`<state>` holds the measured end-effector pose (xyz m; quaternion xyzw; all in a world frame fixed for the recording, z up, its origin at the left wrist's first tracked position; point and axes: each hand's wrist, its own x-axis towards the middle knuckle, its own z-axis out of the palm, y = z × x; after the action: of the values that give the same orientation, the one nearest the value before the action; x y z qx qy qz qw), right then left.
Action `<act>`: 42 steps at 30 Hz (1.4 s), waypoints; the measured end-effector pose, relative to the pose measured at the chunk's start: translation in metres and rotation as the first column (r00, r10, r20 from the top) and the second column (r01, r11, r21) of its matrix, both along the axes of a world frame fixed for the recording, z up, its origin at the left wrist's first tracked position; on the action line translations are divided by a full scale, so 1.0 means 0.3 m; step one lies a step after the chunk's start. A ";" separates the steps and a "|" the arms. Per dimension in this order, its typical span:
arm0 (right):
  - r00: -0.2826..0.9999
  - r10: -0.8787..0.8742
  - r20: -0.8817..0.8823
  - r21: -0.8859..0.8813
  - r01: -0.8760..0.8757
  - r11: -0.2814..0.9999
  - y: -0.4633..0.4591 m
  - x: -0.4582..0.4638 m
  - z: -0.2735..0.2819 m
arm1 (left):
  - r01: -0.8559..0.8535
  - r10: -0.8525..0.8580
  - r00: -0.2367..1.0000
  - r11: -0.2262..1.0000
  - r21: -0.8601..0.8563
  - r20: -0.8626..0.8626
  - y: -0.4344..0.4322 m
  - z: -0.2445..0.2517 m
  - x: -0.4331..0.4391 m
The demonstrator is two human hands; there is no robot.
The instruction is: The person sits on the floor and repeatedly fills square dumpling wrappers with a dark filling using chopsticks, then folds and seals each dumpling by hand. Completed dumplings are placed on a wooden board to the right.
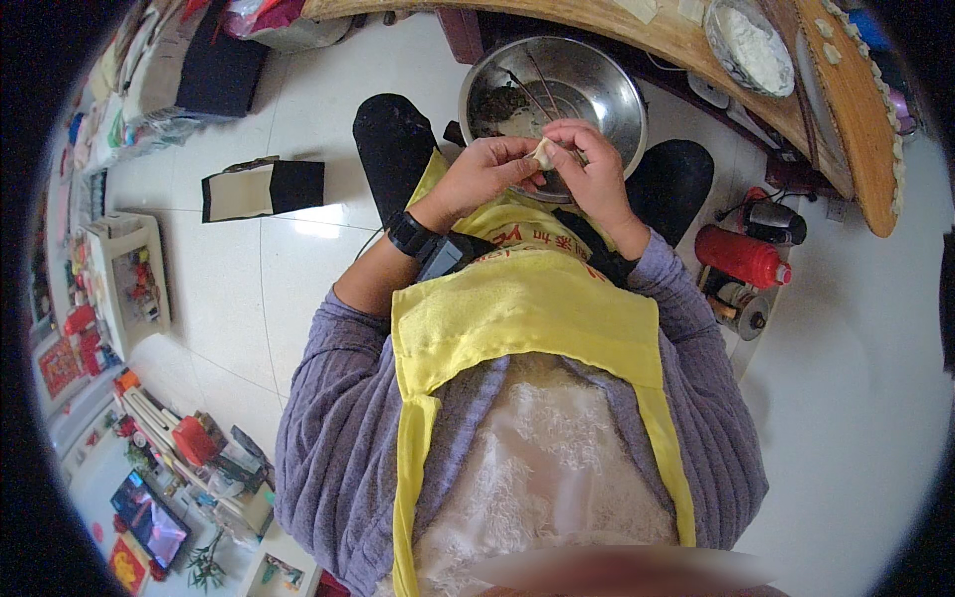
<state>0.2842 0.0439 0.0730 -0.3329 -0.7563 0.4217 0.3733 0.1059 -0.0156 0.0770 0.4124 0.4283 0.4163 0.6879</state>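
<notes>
Over the near side of a large stainless steel bowl [608, 97], my two hands meet around a small pale dough dumpling [545, 154]. The thumb and fingers of my left hand [498, 163] pinch it from the left. From the other side, my right hand [593, 160] presses its edge with thumb and fingers. A dark chopped filling [496, 108] lies in the left part of the bowl, and a pair of chopsticks [531, 95] leans in it. My fingers hide part of the dumpling and the bowl's near rim.
Ahead stands a wooden board [567, 13] with a glass bowl of white flour [753, 56]. Small dumplings [832, 52] line the round board [858, 149] at right. A red bottle [739, 256] stands low at right. An open black box [261, 190] is on the tiled floor at left.
</notes>
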 end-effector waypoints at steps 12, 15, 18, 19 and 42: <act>0.998 -0.049 0.027 -0.125 0.052 0.991 -0.011 -0.002 -0.003 | -0.154 0.154 0.988 0.988 -0.033 0.005 -0.003 0.010 0.019; 1.000 -0.022 -0.016 -0.258 0.017 0.966 -0.004 0.000 -0.010 | -0.142 0.144 0.989 0.989 -0.044 0.030 -0.005 0.007 0.014; 0.999 -0.010 -0.032 -0.328 -0.001 0.945 0.005 0.004 -0.019 | -0.138 0.159 0.975 0.980 -0.142 0.154 -0.007 0.009 0.010; 0.999 -0.026 -0.047 -0.353 0.007 0.936 0.007 0.006 -0.020 | -0.147 0.173 0.971 0.977 -0.157 0.164 -0.006 0.010 0.010; 0.997 -0.024 -0.078 -0.076 0.019 0.997 0.018 -0.010 0.006 | -0.303 0.298 0.953 0.915 0.265 0.062 -0.004 -0.040 0.018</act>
<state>0.2811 0.0494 0.0749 -0.3379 -0.7209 0.4586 0.3947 0.1113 -0.0169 0.0649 0.4279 0.4184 0.5758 0.5570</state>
